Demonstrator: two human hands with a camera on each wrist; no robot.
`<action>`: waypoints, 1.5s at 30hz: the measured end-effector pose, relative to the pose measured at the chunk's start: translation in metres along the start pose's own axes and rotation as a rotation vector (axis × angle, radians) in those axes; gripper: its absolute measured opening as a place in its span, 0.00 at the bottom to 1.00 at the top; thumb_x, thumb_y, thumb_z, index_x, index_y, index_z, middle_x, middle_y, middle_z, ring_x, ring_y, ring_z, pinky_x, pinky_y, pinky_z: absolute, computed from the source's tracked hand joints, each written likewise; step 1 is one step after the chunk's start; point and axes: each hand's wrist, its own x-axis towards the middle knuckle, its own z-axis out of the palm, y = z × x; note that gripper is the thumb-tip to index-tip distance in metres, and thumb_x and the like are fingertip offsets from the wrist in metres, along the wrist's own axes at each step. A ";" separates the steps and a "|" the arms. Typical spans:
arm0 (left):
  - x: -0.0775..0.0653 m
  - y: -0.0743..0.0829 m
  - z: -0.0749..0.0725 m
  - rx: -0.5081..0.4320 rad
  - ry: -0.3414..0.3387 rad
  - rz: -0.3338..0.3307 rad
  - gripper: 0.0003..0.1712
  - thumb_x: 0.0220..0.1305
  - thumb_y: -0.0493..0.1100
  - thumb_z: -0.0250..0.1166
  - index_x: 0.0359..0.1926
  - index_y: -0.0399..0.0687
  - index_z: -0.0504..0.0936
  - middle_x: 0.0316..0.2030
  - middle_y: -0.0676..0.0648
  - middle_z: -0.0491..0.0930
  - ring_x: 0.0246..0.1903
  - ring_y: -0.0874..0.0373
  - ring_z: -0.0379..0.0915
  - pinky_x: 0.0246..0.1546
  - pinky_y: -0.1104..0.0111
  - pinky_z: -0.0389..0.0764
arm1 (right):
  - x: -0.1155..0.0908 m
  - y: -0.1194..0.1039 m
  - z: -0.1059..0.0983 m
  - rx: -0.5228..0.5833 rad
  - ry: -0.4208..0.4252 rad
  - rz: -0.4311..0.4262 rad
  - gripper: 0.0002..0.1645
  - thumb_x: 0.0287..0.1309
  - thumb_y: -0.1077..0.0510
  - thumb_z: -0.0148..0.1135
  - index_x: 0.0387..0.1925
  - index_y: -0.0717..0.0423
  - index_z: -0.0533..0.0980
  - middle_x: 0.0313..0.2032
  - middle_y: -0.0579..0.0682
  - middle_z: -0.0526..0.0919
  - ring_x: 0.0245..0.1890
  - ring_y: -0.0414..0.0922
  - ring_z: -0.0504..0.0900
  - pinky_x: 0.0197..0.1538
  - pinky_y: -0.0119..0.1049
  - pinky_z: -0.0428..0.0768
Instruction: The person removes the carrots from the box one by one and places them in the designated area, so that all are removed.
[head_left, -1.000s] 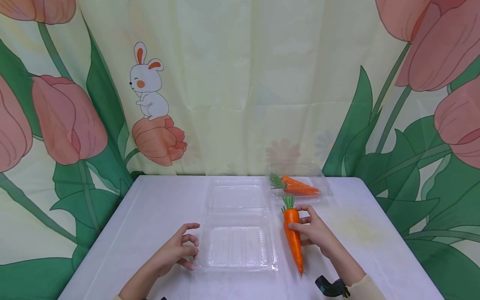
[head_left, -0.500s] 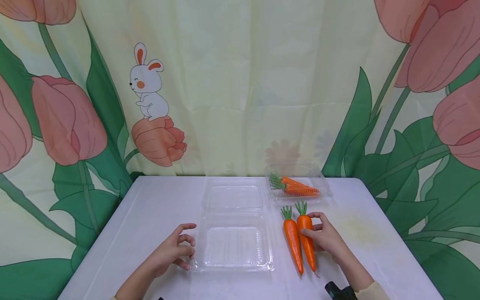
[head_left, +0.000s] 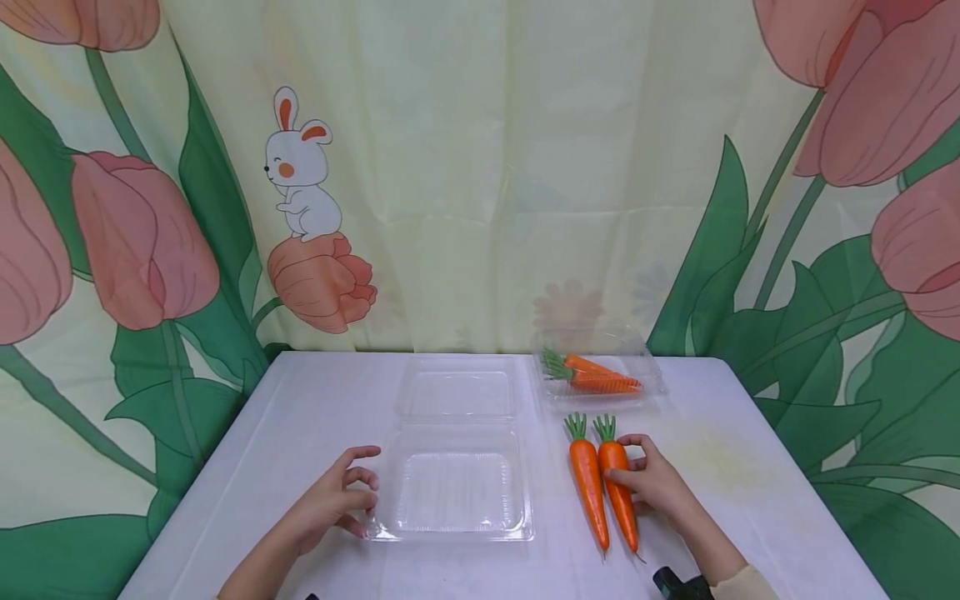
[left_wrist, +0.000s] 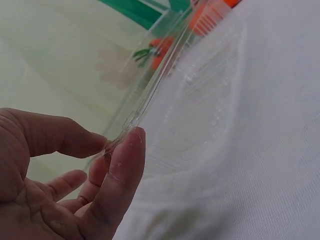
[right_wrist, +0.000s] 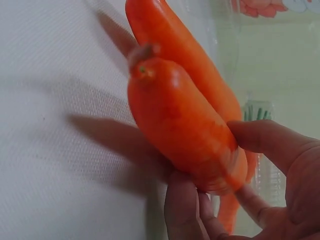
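Pale yellow curtain (head_left: 442, 167) fills the background behind a white-covered table (head_left: 225, 517), and every place here is reckoned from the open clear container lying on that table. To its left and well behind it, the curtain carries pink tulips (head_left: 153, 242) with green leaves and a white rabbit (head_left: 303, 179) seated on a flower. At the container's left edge is the left hand (head_left: 330, 504); in the left wrist view its fingers pinch the thin plastic rim from both sides. Next comes the open clear container (head_left: 459, 492) itself, its ribbed base nearer the person and its lid (head_left: 456, 393) folded back flat toward the curtain. Right of the container lies the left carrot (head_left: 588, 492), green tuft pointing toward the curtain and tip toward the person. Beyond the container's far right corner, near the curtain, sits a second clear container (head_left: 648, 358) with more carrots (head_left: 603, 379) in it. Farther right of the open container is the right carrot (head_left: 621, 507), just beside its neighbour and pointing the same way; whether the two touch is hard to tell. Right of this carrot, the right hand (head_left: 660, 483) grips its upper part between thumb and fingers. Farthest right of the container, a yellowish stain (head_left: 723, 458) marks the tablecloth.
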 end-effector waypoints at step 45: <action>0.042 0.095 0.168 1.152 -0.052 0.781 0.16 0.68 0.51 0.69 0.54 0.57 0.85 0.54 0.52 0.79 0.57 0.58 0.73 0.53 0.72 0.81 | 0.042 -0.015 -0.039 -0.205 0.472 -0.113 0.40 0.71 0.44 0.56 0.74 0.62 0.58 0.63 0.76 0.61 0.59 0.71 0.65 0.59 0.68 0.72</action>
